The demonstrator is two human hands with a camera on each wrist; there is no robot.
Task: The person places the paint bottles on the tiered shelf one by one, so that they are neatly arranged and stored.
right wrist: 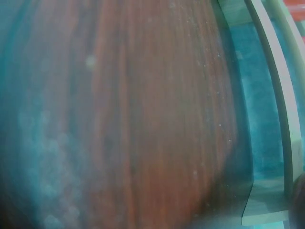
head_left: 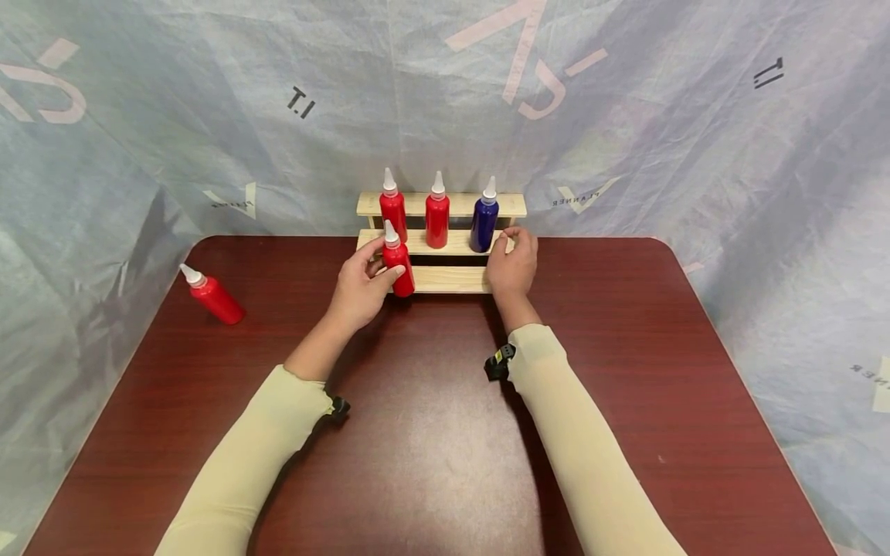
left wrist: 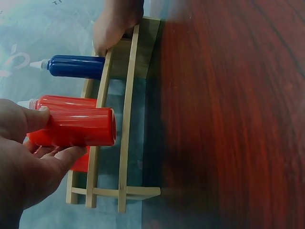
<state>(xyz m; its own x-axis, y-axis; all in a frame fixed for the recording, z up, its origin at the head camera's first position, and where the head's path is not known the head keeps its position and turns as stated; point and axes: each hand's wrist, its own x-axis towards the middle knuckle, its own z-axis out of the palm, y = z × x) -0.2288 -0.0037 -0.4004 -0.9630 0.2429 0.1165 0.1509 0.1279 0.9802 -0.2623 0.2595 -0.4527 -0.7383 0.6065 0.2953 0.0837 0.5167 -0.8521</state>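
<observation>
My left hand (head_left: 358,295) grips a red squeeze bottle (head_left: 399,272) with a white pointed cap, thumb across its front. The bottle is upright before the left part of a stepped wooden rack (head_left: 452,279). In the left wrist view, the base of this red bottle (left wrist: 86,128) overlaps the rack's slats. On the rack's middle step stand a red bottle (head_left: 392,207), another red bottle (head_left: 436,222) and a dark blue bottle (head_left: 484,225). At the rack's right end, my right hand (head_left: 513,264) holds the step's end with curled fingers, beside the blue bottle.
Another red bottle (head_left: 217,300) lies tilted in view on the table's left side, its white tip toward the back left. The dark red wooden table (head_left: 431,432) has rounded back corners. A grey printed sheet (head_left: 389,93) hangs close behind the rack.
</observation>
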